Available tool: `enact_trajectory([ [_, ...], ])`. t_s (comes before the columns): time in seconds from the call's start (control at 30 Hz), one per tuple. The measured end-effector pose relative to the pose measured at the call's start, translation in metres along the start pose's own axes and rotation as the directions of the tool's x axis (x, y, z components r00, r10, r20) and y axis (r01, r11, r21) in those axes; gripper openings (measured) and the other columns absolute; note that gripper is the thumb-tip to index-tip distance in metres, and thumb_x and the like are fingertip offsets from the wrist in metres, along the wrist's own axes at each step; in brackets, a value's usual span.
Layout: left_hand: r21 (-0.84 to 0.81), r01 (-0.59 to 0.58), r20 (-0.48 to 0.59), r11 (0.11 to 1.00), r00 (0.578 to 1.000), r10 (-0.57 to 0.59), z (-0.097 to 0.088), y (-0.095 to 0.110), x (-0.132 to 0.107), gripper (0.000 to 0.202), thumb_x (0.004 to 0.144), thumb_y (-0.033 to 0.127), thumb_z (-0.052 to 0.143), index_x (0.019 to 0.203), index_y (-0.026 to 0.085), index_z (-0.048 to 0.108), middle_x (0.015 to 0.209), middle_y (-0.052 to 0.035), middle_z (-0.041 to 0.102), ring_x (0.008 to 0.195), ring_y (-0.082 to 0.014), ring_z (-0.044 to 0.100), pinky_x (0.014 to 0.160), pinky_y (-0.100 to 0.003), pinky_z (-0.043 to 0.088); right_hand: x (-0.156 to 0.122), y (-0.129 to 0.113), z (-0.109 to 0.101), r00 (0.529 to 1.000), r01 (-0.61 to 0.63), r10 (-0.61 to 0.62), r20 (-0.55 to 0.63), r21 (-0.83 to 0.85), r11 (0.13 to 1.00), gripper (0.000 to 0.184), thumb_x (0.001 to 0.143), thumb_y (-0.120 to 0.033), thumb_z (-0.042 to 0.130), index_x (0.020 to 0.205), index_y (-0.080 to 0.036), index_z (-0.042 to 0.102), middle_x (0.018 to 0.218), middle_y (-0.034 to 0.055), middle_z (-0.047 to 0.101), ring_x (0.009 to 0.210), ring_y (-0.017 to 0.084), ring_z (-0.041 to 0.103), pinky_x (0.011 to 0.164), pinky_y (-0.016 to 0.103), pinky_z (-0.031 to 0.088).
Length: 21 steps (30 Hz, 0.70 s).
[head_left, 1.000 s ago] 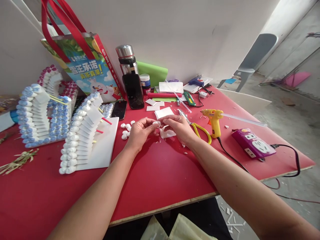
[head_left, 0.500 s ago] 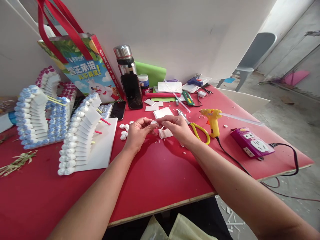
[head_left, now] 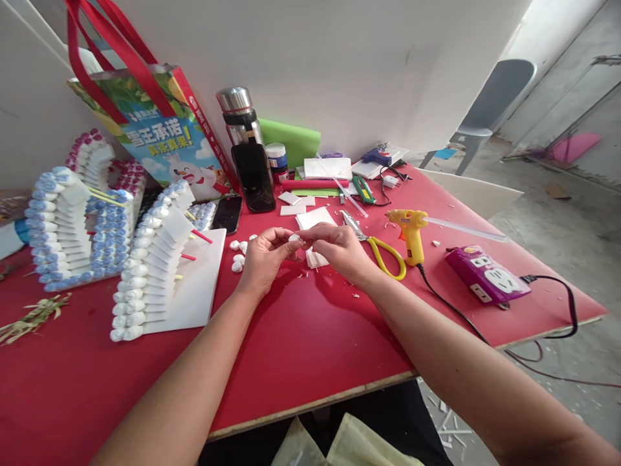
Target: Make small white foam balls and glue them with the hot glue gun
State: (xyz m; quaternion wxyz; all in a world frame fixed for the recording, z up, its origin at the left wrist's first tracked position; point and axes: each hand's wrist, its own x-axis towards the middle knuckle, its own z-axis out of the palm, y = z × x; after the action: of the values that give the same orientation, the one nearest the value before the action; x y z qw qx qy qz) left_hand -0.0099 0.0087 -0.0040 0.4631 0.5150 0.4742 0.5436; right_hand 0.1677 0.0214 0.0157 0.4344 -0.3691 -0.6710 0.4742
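My left hand (head_left: 264, 259) and my right hand (head_left: 339, 249) meet over the middle of the red table (head_left: 301, 343). Their fingertips pinch a small white foam piece (head_left: 294, 238) between them. A white foam scrap (head_left: 315, 259) lies on the table just under my right hand. Several small white foam beads (head_left: 237, 255) sit left of my left hand. A white stepped foam model (head_left: 160, 259) edged with rounded white pieces stands on a white board further left.
Yellow-handled scissors (head_left: 383, 252), a yellow glue gun (head_left: 412, 233) and a purple power strip (head_left: 485, 275) lie to the right. At the back stand a printed bag (head_left: 160, 136), a steel flask (head_left: 240, 116), phones (head_left: 228, 212) and foam sheets (head_left: 327, 168). A blue-edged model (head_left: 72, 226) stands at left.
Both hands stay together on the small white piece, shifting only slightly; the view has drifted a little to the right.
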Motion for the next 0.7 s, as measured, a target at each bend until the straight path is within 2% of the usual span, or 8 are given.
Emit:
enact_trajectory([
  [0.13, 0.004, -0.022, -0.015, 1.000, 1.000, 0.022, -0.0004, -0.0014, 0.0009, 0.030, 0.069, 0.035, 0.085, 0.086, 0.016, 0.068, 0.075, -0.0013, 0.069, 0.060, -0.0123, 0.062, 0.062, -0.026, 0.053, -0.0005, 0.0003, 0.0019, 1.000, 0.012, -0.012, -0.006, 0.011, 1.000, 0.043, 0.075, -0.009, 0.048, 0.101, -0.018, 0.080, 0.092, 0.0048, 0.068, 0.089, 0.017, 0.062, 0.079, 0.028, 0.047],
  [0.37, 0.072, -0.110, -0.054, 0.991, 0.992, 0.114, -0.0003, -0.0046, 0.0015, 0.032, 0.069, 0.037, 0.085, 0.083, 0.017, 0.065, 0.078, -0.0021, 0.071, 0.062, -0.0142, 0.065, 0.058, -0.026, 0.053, -0.0006, 0.0021, 0.0061, 1.000, -0.030, 0.030, 0.007, 0.083, 0.996, 0.055, 0.065, -0.005, 0.043, 0.105, -0.018, 0.079, 0.095, 0.0055, 0.065, 0.078, 0.015, 0.058, 0.060, 0.024, 0.043],
  [0.5, 0.142, -0.155, -0.055, 0.978, 0.985, 0.164, -0.0011, -0.0060, 0.0012, 0.033, 0.068, 0.036, 0.085, 0.082, 0.018, 0.061, 0.074, 0.0014, 0.067, 0.057, -0.0122, 0.064, 0.056, -0.024, 0.051, -0.0008, 0.0038, 0.0067, 0.999, -0.038, 0.035, 0.031, 0.099, 0.994, 0.058, 0.063, -0.005, 0.043, 0.106, -0.019, 0.079, 0.097, 0.0054, 0.063, 0.077, 0.014, 0.056, 0.059, 0.024, 0.043],
  [0.7, 0.178, -0.183, -0.035, 0.967, 0.981, 0.192, -0.0021, -0.0066, 0.0023, 0.033, 0.069, 0.035, 0.084, 0.083, 0.018, 0.059, 0.074, 0.0021, 0.064, 0.056, -0.0117, 0.062, 0.055, -0.024, 0.049, 0.0000, 0.0039, 0.0061, 0.998, -0.043, 0.039, 0.045, 0.086, 0.995, 0.058, 0.063, -0.005, 0.043, 0.107, -0.019, 0.079, 0.099, 0.0059, 0.063, 0.081, 0.015, 0.056, 0.060, 0.024, 0.041],
])
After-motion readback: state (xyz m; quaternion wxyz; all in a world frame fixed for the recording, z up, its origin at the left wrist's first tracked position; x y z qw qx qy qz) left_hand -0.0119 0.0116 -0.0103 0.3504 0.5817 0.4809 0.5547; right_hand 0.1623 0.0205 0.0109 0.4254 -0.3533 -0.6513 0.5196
